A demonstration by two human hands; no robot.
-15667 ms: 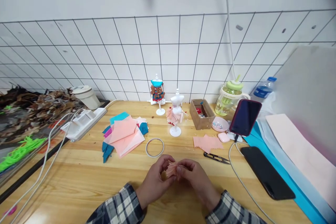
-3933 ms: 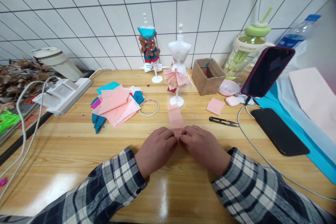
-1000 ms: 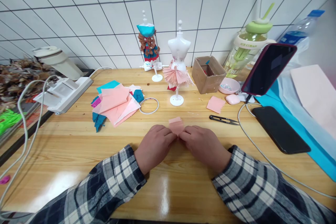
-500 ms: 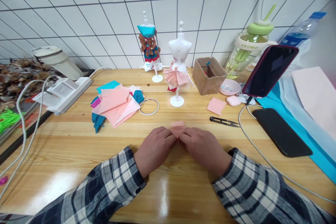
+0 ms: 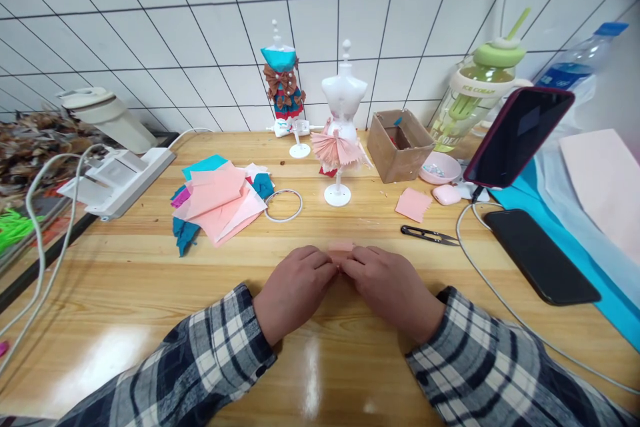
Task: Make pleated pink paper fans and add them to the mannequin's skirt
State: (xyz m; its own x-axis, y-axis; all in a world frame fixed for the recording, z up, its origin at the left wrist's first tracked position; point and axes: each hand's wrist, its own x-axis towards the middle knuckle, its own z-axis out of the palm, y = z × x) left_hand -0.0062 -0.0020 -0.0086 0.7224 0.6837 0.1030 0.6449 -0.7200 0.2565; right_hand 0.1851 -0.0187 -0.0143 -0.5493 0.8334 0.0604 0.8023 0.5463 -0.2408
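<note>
A small pink paper piece (image 5: 342,250) lies between my hands at the middle of the table. My left hand (image 5: 299,287) pinches its left side, and my right hand (image 5: 389,285) pinches its right side; the fingertips nearly meet at its near edge. Beyond them stands a white mini mannequin (image 5: 343,97) wearing a pleated pink skirt (image 5: 338,149). Pink, blue and white paper sheets (image 5: 220,197) lie in a pile to the left, beside a white ring (image 5: 284,205). Right of my hands are a pink square (image 5: 413,204) and black thread snips (image 5: 429,235).
Behind are a dressed mannequin (image 5: 283,83) and a cardboard box (image 5: 399,147). On the right are a pink dish (image 5: 440,167), a propped phone (image 5: 520,137), a black phone (image 5: 543,255), a cable and a green-lidded bottle (image 5: 480,90). A power strip (image 5: 117,180) sits left.
The far part of the pink paper between my fingers now looks lower and shorter. Both hands stay in nearly the same place, still pinching. The view has shifted very slightly.
</note>
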